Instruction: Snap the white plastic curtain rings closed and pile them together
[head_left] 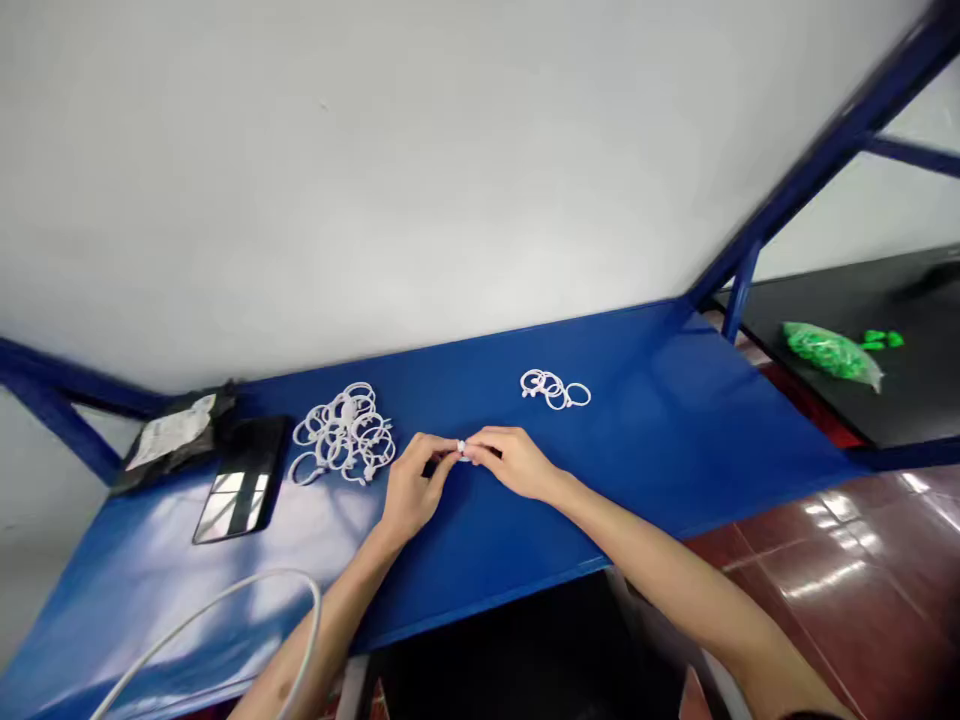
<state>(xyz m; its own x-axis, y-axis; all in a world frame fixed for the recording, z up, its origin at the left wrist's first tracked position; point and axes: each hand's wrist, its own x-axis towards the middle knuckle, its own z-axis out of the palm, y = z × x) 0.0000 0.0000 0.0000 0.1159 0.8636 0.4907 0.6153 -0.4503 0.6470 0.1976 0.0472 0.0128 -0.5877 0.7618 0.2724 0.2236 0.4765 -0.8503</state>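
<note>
My left hand (414,490) and my right hand (511,462) meet over the middle of the blue table (675,430). Their fingertips pinch together on one small white plastic ring (461,450), most of it hidden by the fingers. A loose heap of several white rings (343,434) lies just left of my left hand. A smaller group of white rings (555,389) lies behind my right hand, nearer the wall.
A dark phone (241,478) lies face up at the left, beside a black packet with a white label (174,436). A white cable (225,610) loops near the front edge. On a black table at right sits a green bag (831,352).
</note>
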